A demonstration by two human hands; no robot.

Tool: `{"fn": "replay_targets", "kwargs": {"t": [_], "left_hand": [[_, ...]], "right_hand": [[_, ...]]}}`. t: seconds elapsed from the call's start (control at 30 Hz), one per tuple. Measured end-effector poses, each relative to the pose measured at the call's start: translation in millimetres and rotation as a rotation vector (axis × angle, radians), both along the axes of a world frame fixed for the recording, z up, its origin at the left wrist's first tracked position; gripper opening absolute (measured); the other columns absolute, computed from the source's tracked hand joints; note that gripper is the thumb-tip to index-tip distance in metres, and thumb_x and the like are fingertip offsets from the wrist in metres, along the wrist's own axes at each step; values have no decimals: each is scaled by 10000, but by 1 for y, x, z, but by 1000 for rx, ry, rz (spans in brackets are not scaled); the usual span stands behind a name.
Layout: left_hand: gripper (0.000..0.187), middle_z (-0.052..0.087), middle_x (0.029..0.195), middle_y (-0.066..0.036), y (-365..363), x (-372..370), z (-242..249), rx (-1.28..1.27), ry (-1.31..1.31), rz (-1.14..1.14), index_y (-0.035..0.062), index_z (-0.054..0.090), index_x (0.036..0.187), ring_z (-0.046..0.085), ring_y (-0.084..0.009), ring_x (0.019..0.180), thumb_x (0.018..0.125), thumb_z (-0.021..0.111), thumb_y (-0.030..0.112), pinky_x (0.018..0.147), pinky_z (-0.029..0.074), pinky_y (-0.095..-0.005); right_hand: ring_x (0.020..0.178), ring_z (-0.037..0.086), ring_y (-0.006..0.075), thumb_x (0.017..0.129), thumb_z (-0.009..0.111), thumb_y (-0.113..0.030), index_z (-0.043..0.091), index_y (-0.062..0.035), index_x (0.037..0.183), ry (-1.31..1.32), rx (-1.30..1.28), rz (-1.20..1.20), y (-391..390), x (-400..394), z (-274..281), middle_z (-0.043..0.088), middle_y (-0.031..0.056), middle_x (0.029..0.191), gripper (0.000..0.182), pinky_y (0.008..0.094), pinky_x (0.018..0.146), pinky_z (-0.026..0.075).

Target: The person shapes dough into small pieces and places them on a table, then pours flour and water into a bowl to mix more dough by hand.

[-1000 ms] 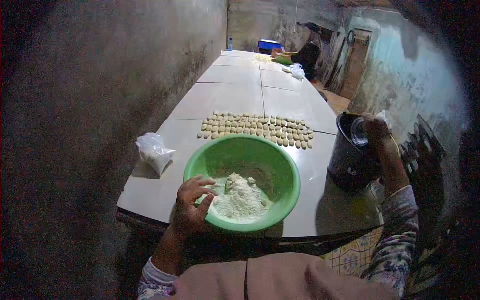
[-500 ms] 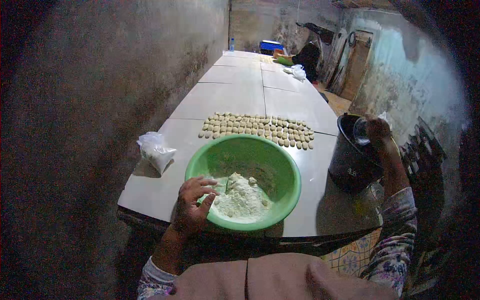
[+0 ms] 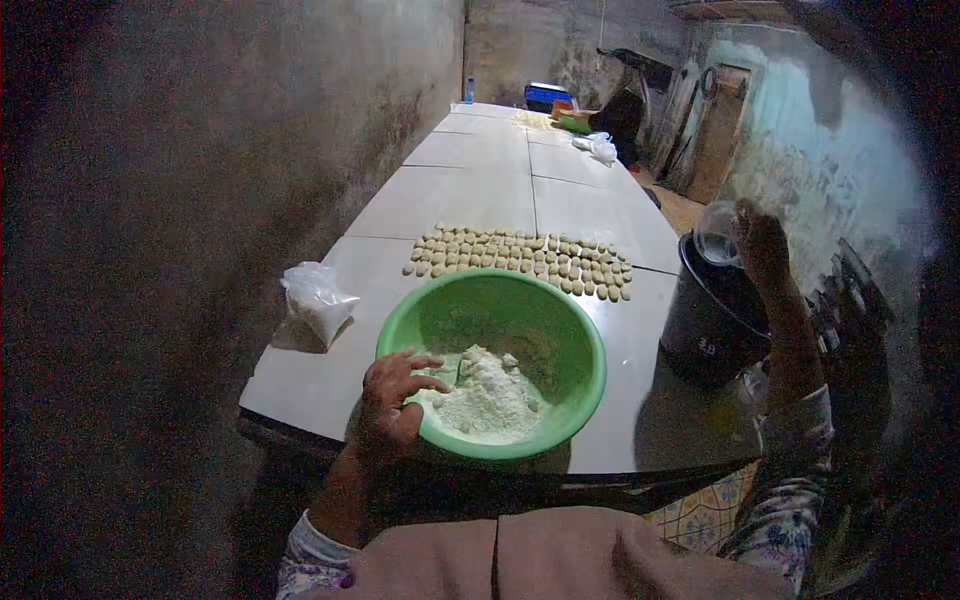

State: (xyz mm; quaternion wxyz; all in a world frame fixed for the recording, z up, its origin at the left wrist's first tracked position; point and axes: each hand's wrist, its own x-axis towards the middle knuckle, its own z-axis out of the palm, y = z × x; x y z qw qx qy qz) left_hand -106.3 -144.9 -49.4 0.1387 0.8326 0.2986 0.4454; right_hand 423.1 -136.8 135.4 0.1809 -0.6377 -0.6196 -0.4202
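Note:
My left hand [image 3: 395,400] rests at the left rim of a green basin [image 3: 590,395], its fingers apart and bent over the flour. A heap of white flour [image 3: 490,395] lies in the basin's lower part. At the right, my right hand [image 3: 760,245] grips a clear plastic cup [image 3: 716,236], which is tilted over the mouth of a black bucket [image 3: 700,335]. What the cup holds is hard to make out. Behind the basin, many small dough pieces [image 3: 520,252] lie in rows on the white table [image 3: 450,195].
A plastic bag of white powder [image 3: 318,300] stands left of the basin. At the far end are a blue crate [image 3: 548,94], a bottle [image 3: 469,91], a white plastic bag [image 3: 602,148] and a person in dark clothing [image 3: 622,115]. Walls rise on both sides.
My right hand has lifted the cup from inside the bucket to above its rim. My left hand stays at the basin, its fingers slightly more bent.

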Motion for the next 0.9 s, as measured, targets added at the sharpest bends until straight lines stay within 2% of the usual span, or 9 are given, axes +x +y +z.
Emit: {"fn": "replay_targets", "kwargs": {"t": [0.07, 0.13, 0.23, 0.27, 0.3, 0.47, 0.7, 0.8, 0.9], "left_hand": [[353, 611, 1108, -114, 7, -1, -6, -34, 97, 3, 87, 659, 903, 456, -333, 1162, 619, 454, 132, 1051, 253, -455], [363, 610, 1119, -100, 7, -2, -10, -29, 88, 22, 100, 663, 908, 449, -327, 1170, 616, 448, 123, 1050, 250, -449], [355, 615, 1114, -89, 16, -4, -15, 24, 49, -94, 105, 666, 890, 470, -324, 1142, 618, 438, 94, 1035, 264, -446], [355, 615, 1114, -89, 15, -4, -13, 23, 48, -91, 105, 666, 890, 470, -324, 1142, 618, 438, 94, 1035, 264, -446], [349, 620, 1102, -87, 12, -2, -10, 8, 55, -72, 105, 667, 883, 479, -324, 1127, 618, 439, 97, 1028, 274, -447], [363, 627, 1082, -96, 13, -2, -13, 28, 21, -52, 104, 667, 867, 500, -330, 1087, 590, 436, 70, 1004, 314, -457], [354, 638, 1053, -108, 14, -1, -14, 25, -13, -69, 88, 660, 839, 520, -336, 1071, 571, 430, 58, 998, 326, -453], [336, 641, 1045, -109, 14, 0, -14, 35, -33, -73, 82, 654, 823, 525, -333, 1068, 576, 427, 56, 992, 334, -446], [329, 642, 1039, -115, 15, -1, -11, 46, -42, -98, 77, 652, 820, 531, -327, 1063, 581, 428, 52, 984, 343, -440]], "right_hand": [[800, 621, 387, 851, 494, -75, 568, 9, 1005, -64, 109, 130, -10, -44, 11, 614, 237, 837, 190, 403, 667, 492], [786, 622, 383, 848, 502, -61, 566, 21, 984, 200, 26, 332, -18, -98, 19, 613, 232, 835, 172, 400, 664, 489], [748, 625, 368, 835, 522, -42, 568, 16, 975, 247, 5, 487, -7, -139, -4, 613, 230, 824, 158, 392, 648, 485], [704, 625, 348, 813, 548, -27, 579, -4, 969, 240, -199, 194, -13, -163, -10, 614, 219, 815, 161, 398, 641, 490], [643, 611, 333, 798, 570, -32, 588, -22, 948, 141, -49, 409, -7, -173, -21, 610, 196, 778, 152, 408, 607, 487], [666, 609, 304, 731, 578, -104, 537, -26, 995, -98, -213, 593, -10, -227, -65, 581, 105, 729, 279, 437, 685, 489], [692, 607, 203, 745, 584, -178, 540, -30, 1036, -419, -244, 574, -16, -275, -79, 602, 83, 856, 330, 370, 668, 471], [690, 589, 199, 750, 549, -196, 529, -40, 1043, -562, -170, 557, -16, -278, -79, 550, 67, 811, 333, 356, 627, 448], [717, 607, 219, 755, 558, -133, 547, -43, 1021, -437, -68, 575, -8, -259, -65, 579, 90, 832, 282, 377, 655, 474]]}}
